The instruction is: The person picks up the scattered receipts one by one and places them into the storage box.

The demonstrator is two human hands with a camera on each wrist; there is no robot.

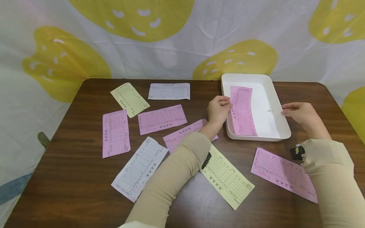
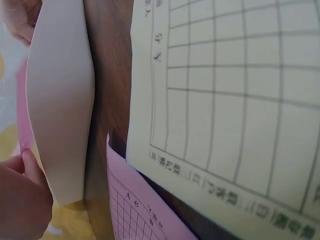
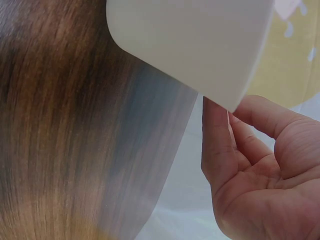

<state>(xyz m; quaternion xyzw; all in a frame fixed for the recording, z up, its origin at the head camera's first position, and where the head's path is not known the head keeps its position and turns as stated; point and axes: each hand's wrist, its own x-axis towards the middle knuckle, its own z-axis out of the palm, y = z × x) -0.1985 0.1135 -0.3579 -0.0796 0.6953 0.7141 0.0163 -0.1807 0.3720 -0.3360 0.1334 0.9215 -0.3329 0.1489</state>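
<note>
Currently the left hand (image 1: 219,109) pinches the left long edge of a pink slip (image 1: 243,110) between thumb and fingers, while the right hand (image 1: 302,114) grips the right rim of a white tray (image 1: 275,126) between thumb and fingertips. The pink slip lies inside the tray, along its left side. Its long axis runs from the far end to the near end, its near end slightly to the right, and a printed heading runs along its left long side.

Nine slips show in all: one in the tray and eight on the brown table (image 1: 71,177). Of those eight, four are pink, two white and two yellow. Among the pink ones, the leftmost slip (image 1: 115,133) points front to back; the middle slip (image 1: 162,119) runs left to right, its right end a little farther off; the partly covered slip (image 1: 182,134) slants the same way beneath the left sleeve (image 1: 174,167); the right-hand slip (image 1: 282,174) slopes from far left to near right. Both yellow slips, the far one (image 1: 130,100) and the near one (image 1: 228,177), slope likewise. One white slip (image 1: 169,91) lies crosswise near the far edge; the other (image 1: 139,169) runs diagonally, its far end to the right.
</note>
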